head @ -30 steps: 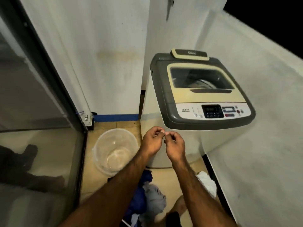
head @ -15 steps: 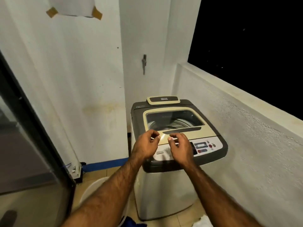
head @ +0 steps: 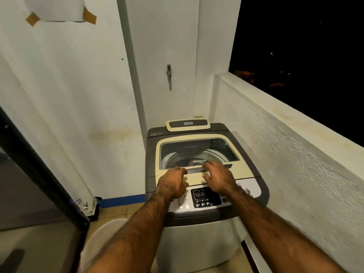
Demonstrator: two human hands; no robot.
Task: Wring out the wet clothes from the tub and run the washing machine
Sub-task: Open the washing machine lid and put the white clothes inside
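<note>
Where the dark door frame [head: 45,174] runs down the left edge, a sheet of paper [head: 59,10] is taped to the white wall above it with 2 brown strips. Low on the floor, the pale tub [head: 102,235] sits just beside the washing machine [head: 197,245], on its left. The left forearm partly hides the tub, and its contents cannot be seen. A blue band [head: 122,200] lines the foot of the wall behind it. The left hand [head: 173,183] hovers over the front of the cream lid [head: 196,180] with its fingers curled under; blur makes it impossible to tell whether it grips the lid's edge or nothing. The lid lies closed, and the drum shows through its window. The lit display [head: 204,195] sits between the 2 wrists. The right hand [head: 218,178] is over the lid's dark handle recess [head: 195,170], fingers spread wide and holding nothing. A rough white parapet [head: 295,154] flanks the machine on the right.
</note>
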